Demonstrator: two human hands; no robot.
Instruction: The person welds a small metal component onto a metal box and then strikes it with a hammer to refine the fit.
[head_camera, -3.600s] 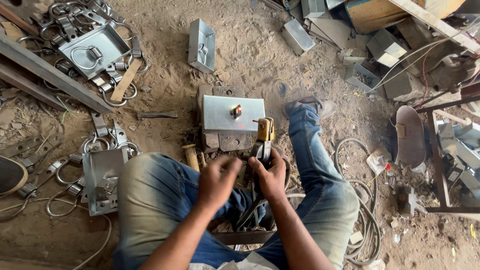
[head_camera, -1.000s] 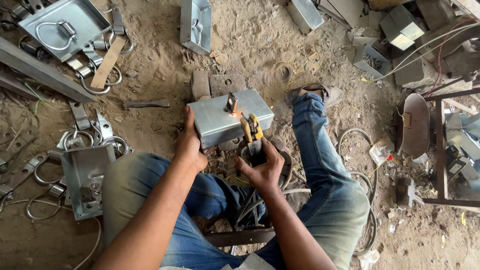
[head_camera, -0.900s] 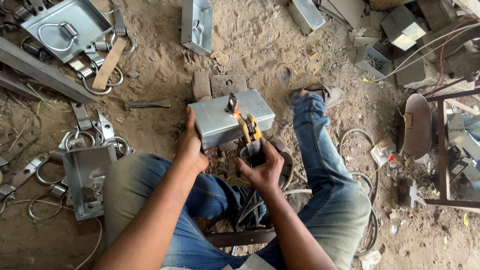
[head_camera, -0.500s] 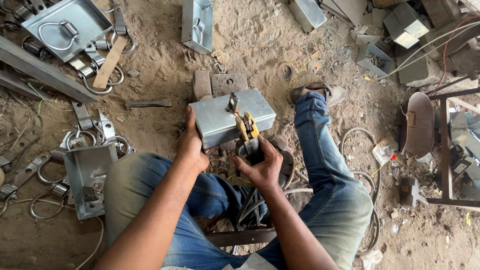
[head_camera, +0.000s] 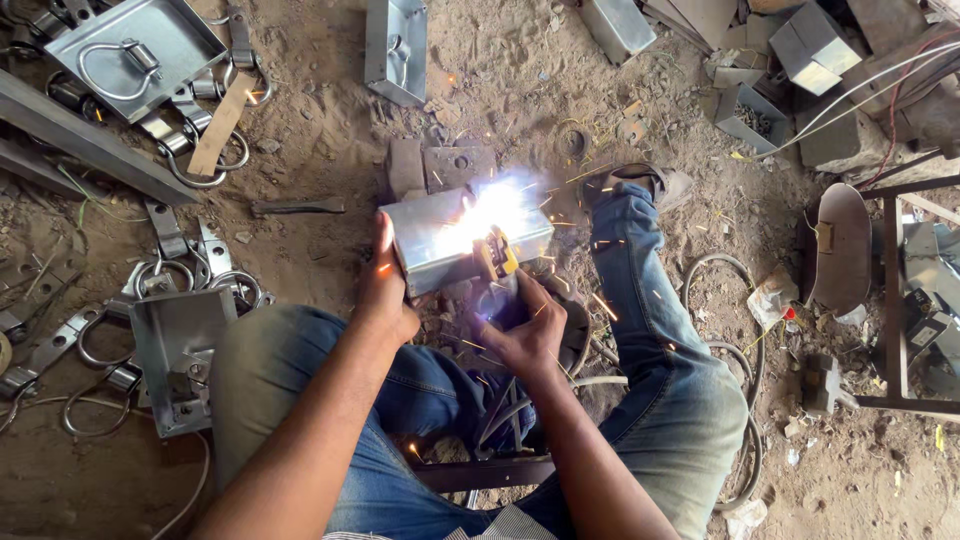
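From the head camera we see our left hand (head_camera: 388, 290) gripping the left end of a grey metal box (head_camera: 440, 240) that lies on the sandy ground just in front of our knees, its long side running left to right. Our right hand (head_camera: 525, 335) is closed around a yellow welding holder (head_camera: 497, 255), whose tip points up at the box's top edge, where a bright spark (head_camera: 495, 205) glows. Open sand lies beyond the box, with another metal box (head_camera: 180, 355) close on the left and a welding mask (head_camera: 838, 245) well apart on the right.

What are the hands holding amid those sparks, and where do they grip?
The left hand grips the grey metal box at its left end. The right hand grips the yellow-jawed welding holder by its handle.
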